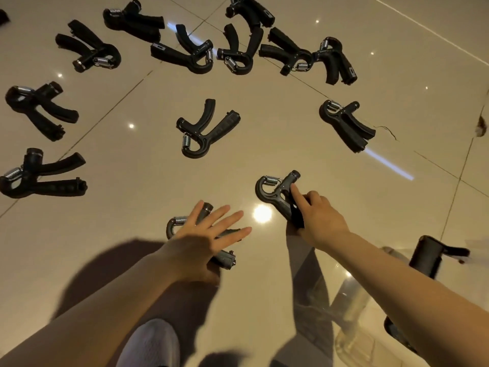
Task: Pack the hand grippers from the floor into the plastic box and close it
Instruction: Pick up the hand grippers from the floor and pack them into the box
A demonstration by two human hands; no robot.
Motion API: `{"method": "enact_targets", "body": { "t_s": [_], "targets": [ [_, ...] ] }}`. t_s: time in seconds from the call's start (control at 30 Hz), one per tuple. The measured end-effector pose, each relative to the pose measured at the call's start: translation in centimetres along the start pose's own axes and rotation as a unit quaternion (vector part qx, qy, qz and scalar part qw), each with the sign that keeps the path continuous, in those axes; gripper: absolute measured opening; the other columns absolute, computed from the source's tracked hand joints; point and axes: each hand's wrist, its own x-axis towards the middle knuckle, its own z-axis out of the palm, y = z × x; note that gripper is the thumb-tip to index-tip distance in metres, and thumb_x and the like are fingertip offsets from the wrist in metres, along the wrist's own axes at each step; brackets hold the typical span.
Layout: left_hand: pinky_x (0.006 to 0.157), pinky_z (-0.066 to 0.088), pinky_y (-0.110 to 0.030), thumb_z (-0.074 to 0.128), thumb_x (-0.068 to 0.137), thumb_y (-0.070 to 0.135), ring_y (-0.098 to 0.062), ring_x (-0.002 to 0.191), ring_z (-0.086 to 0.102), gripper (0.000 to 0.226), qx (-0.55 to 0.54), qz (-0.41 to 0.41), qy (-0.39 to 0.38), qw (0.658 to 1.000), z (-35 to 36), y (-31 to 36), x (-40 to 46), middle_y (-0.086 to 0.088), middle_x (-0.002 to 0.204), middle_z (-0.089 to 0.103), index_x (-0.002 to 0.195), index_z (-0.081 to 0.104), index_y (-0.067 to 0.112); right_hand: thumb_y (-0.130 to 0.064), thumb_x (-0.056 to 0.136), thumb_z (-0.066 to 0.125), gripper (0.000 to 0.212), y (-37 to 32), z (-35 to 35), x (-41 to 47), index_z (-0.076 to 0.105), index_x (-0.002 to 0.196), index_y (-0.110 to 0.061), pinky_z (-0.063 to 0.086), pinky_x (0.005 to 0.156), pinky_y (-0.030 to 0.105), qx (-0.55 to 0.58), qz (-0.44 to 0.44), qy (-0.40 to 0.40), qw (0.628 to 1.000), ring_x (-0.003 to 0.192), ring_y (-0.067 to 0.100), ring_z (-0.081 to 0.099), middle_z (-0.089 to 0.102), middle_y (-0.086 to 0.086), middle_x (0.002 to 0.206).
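Several black hand grippers with metal springs lie scattered on the glossy tiled floor. My left hand hovers flat, fingers spread, over one hand gripper near my knee. My right hand grips the handles of another hand gripper, forefinger stretched along it. A further hand gripper lies alone in the middle of the floor. The clear plastic box stands at the lower right, partly behind my right forearm, with a black hand gripper in it.
More hand grippers lie in a row at the top, at the left and at the right. My knee and a light shoe are at the bottom. A chipped tile edge is at the right.
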Motion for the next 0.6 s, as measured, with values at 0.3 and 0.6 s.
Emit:
{"method": "enact_targets", "body": {
  "t_s": [0.3, 0.6],
  "targets": [
    [0.085, 0.051, -0.040, 0.088, 0.040, 0.027, -0.029, 0.106, 0.061, 0.104, -0.066, 0.033, 0.017, 0.997, 0.5, 1.7, 1.3, -0.012, 0.127, 0.058, 0.133, 0.041, 0.026, -0.019, 0.087, 0.058, 0.087, -1.1, 2.6, -5.3, -0.001, 0.150, -0.018, 0.042, 0.083, 0.034, -0.050, -0.014, 0.011, 0.999, 0.113, 0.031, 0.044, 0.040, 0.013, 0.131],
    [0.098, 0.038, -0.022, 0.080, 0.068, 0.018, -0.008, 0.115, 0.039, 0.077, -0.291, -0.118, 0.216, 0.924, -5.6, 6.5, 0.5, 0.008, 0.128, 0.036, 0.134, 0.043, 0.035, -0.025, 0.080, 0.058, 0.071, -0.3, -3.7, -14.0, 0.024, 0.142, -0.027, 0.034, 0.073, 0.032, 0.038, -0.024, 0.141, 0.989, 0.104, 0.027, 0.043, 0.052, 0.008, 0.112]
  ]
}}
